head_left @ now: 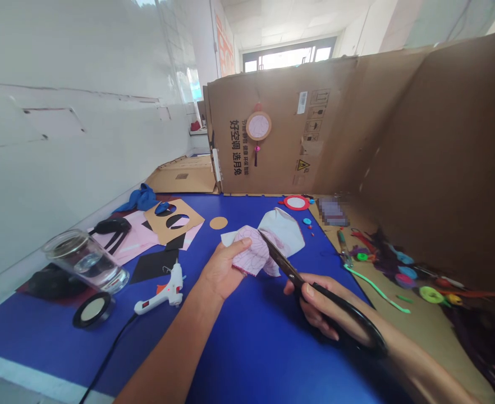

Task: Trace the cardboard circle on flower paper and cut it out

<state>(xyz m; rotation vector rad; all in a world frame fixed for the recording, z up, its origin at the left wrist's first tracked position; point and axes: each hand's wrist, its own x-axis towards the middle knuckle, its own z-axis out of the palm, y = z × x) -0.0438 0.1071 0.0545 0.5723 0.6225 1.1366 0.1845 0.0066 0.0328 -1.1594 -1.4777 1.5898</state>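
Observation:
My left hand (224, 269) pinches a piece of pale pink patterned fabric (251, 252) above the blue table (247, 353). The cloth's white back (284, 229) folds away to the right. My right hand (319, 306) is closed around large black-handled scissors (292, 272). Their blades point up and left, and the tip meets the fabric beside my left thumb. Whether the blades are parted is hard to make out. Left of my left forearm lies a white hot glue gun (163, 292) with its cord running to the front edge.
At left stand a glass jar (87, 264) and a black-rimmed round lid (92, 310). Behind are tan card with cut holes (175, 221) and a tan disc (218, 223). A red-rimmed round piece (297, 202) lies at the back. Craft bits and green cord (377, 289) are at right, before cardboard walls (344, 123).

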